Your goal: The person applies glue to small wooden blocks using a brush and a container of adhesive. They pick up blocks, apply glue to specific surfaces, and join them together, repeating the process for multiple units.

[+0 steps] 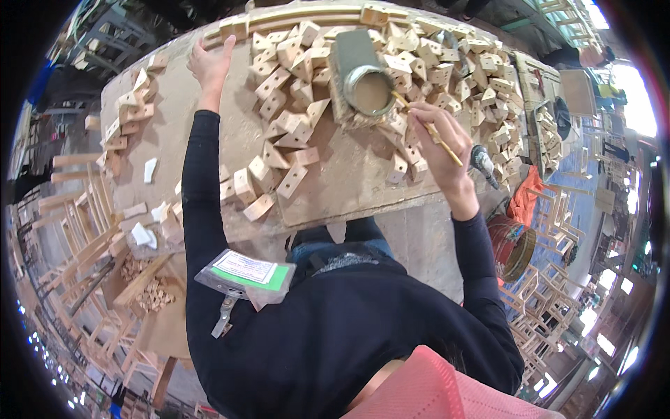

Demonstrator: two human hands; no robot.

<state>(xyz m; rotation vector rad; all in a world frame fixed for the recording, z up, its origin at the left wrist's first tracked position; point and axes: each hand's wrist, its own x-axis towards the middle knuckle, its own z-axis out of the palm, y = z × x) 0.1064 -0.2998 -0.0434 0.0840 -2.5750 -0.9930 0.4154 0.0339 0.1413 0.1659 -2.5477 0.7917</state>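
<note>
The step in hand seems to be working a thin stick at the mouth of a grey pot, which sits at twelve o'clock ahead of the person on the table and looks to hold a pale brown liquid. Its mouth is turned toward the person; how far it leans is hard to tell. The next move probably calls for keeping the stick's tip close over the rim, so nothing drips, and for the free hand to bring a piece of wood near. Drilled wooden blocks lie loose around the pot, spreading from eleven o'clock to two. The right hand, at one o'clock, is closed on the stick in a pinch, its forearm rising from about four, with the tip pointing toward ten, at the rim. The left hand reaches out to eleven on a nearly straight arm, thumb apart from the fingers, unclosed and apparently holding nothing. It is close beside a larger block at the far edge; whether they touch cannot be told.
</note>
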